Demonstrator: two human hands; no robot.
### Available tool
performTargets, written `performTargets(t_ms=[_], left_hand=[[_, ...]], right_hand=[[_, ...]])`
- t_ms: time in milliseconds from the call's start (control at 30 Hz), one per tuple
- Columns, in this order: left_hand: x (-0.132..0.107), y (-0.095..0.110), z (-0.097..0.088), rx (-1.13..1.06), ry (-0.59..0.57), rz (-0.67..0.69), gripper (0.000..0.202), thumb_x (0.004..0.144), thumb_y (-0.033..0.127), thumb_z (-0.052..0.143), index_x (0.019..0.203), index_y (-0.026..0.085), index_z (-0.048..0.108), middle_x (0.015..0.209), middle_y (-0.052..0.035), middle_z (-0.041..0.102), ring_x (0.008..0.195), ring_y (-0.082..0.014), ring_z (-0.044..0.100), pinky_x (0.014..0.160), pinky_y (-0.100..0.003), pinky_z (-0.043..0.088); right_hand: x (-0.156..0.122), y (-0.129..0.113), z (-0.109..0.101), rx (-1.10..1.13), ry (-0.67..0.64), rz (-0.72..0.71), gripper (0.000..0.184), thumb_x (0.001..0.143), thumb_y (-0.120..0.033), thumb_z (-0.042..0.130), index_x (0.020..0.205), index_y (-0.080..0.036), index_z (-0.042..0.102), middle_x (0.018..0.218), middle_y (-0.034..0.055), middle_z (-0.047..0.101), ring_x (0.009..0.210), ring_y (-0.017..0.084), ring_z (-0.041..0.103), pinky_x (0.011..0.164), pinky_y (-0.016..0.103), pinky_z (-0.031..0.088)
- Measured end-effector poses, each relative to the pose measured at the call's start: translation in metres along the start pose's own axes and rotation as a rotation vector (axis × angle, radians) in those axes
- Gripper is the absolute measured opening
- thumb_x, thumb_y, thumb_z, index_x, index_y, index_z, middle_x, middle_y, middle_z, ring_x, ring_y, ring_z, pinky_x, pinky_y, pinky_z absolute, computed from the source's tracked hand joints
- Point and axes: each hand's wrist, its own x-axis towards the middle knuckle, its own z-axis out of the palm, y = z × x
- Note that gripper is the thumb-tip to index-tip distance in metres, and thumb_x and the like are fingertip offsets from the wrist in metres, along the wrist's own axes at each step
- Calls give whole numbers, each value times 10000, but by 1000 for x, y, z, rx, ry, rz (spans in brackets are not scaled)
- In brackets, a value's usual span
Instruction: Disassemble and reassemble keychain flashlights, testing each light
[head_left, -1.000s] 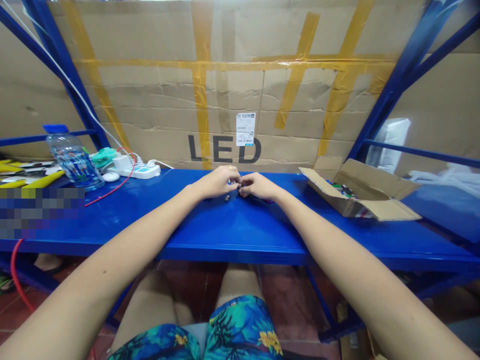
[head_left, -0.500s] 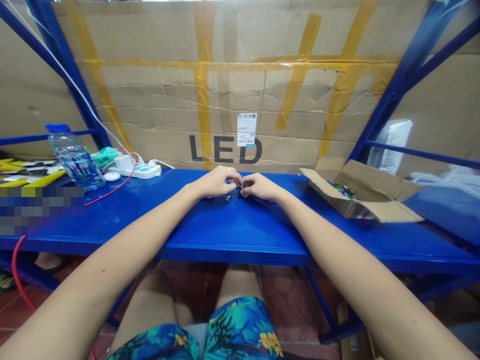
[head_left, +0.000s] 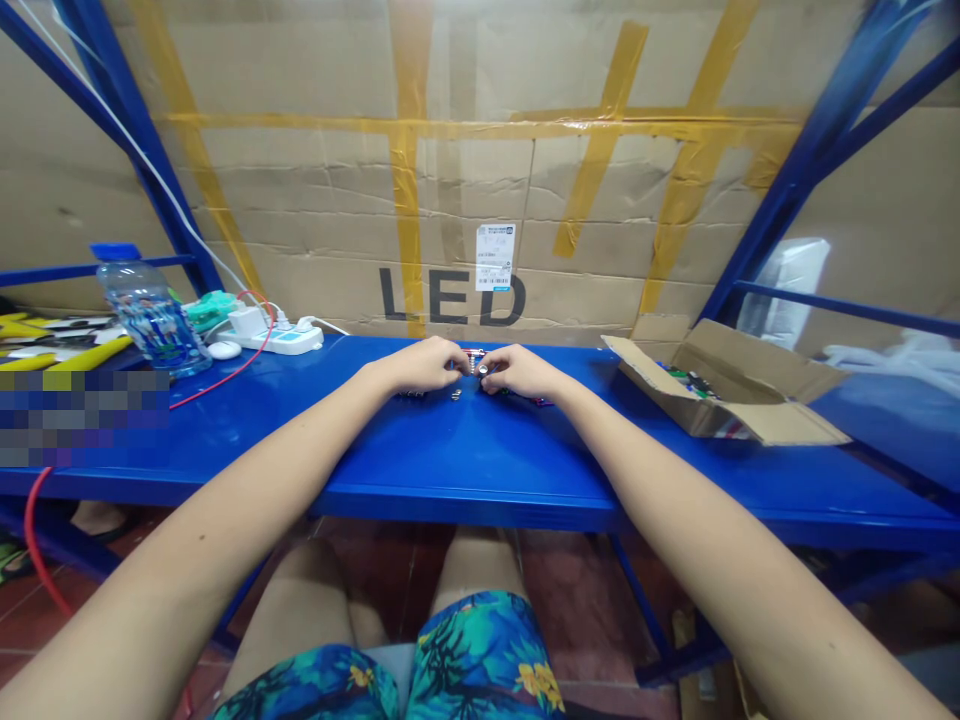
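Note:
My right hand [head_left: 517, 370] pinches a small part with a round, silvery end [head_left: 482, 370] just above the blue table [head_left: 465, 460]. Close by on the left, my left hand [head_left: 431, 364] has its fingers curled together, and whatever lies in them is hidden. Between the hands, a bit farther back, is a small red and silvery piece [head_left: 474, 352]. A few tiny metal bits [head_left: 456, 395] lie on the tabletop in front of my left fingertips. Small dark parts [head_left: 411, 395] show under my left hand, and reddish-blue ones [head_left: 541, 402] under my right.
An opened cardboard box [head_left: 787, 420] with small green and dark parts stands at the right. On the left are a water bottle [head_left: 154, 315], a white power strip [head_left: 289, 340] and a red cable [head_left: 225, 383]. A large cardboard panel [head_left: 315, 220] rises behind the table.
My left hand has drawn slightly left, away from my right fingertips. The gap between them is wider, and the round silvery end and red piece now show.

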Motion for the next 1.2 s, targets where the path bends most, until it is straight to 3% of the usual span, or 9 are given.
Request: performTargets(t_ms=[167,333,500,733,900,1067,1200], left_hand=[[2,-2,4,-1,-207,2,295,789,128,566,979,224,770,900,-21,761,800,-158,667,711,-233,434],[4,-1,5,43,-224,1,232,809,133,540,851,193,760,780,-30,728,705,-150,619,669,-236,401],[2,1,0,11,-266,-20,276,803,115,533,944,194,757,883,-39,743,784,-157,638,695,-235,410],[3,11,-5,44,-314,-116,152,784,164,572,815,162,721,740,-34,691,633,-142,571,590,-250,372],[-1,10,-3,-13,-182,-187,94,742,176,616,804,161,685,742,-22,681,630,-135,576,572,-247,369],[3,8,3,-64,175,-33,145,819,185,576,888,153,700,818,-45,725,727,-155,638,670,-258,435],[8,14,6,-33,259,83,160,873,193,565,939,159,707,880,-57,741,803,-169,662,726,-270,455]], right_hand=[[2,2,-1,-6,-5,3,143,653,-132,635,790,-157,671,704,2,681,670,158,635,669,269,492],[1,1,-1,-7,-7,10,140,658,-139,641,794,-161,664,705,-2,678,675,156,635,676,267,496],[1,0,0,3,-6,28,153,656,-126,644,805,-162,658,710,-1,678,672,151,635,678,264,503],[0,-1,0,-10,-7,11,130,659,-116,628,779,-163,638,709,1,677,669,153,636,668,262,501],[0,-1,-1,-5,-6,11,111,666,-110,626,764,-161,637,711,7,682,672,158,643,670,268,507],[-3,-5,0,-19,17,26,153,685,-80,617,805,-159,669,734,19,703,680,161,658,681,272,515],[-4,-8,1,-25,37,40,138,695,-52,626,779,-155,660,700,20,694,667,157,658,674,263,515]])
